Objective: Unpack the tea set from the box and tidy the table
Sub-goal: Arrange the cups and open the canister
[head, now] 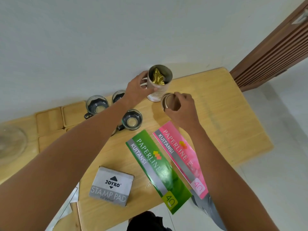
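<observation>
Item: one cylindrical tea canister (159,87), standing upright and uncapped at the far edge of the wooden table (216,114), long axis vertical, mouth facing up, one gold foil packet (157,77) showing inside. The left hand (136,92) is curling round the canister's left wall and steadying it. Item: one round lid (170,102), hollow side turned toward the camera, lying just right of and below the canister's base; the right hand (181,109) is pinching it by the rim. The lid is sitting lower than the open mouth and to its right, so recapping, if that is the step in hand, is a matter of lifting up and leftward with the right hand, the nearer of the two to the lid. Item: three glass cups (132,120) with dark holders, standing upright in a loose cluster left of the canister, one partly hidden behind the left wrist. Item: wooden coasters (75,112), at least two, flat at the left. Item: two receipt books, one green (156,167), one pink (180,157), lying side by side, long axes running diagonally toward the person. Item: one stamp pad (111,187), near edge. Item: one clear glass vessel (11,142), blurred, far left.
</observation>
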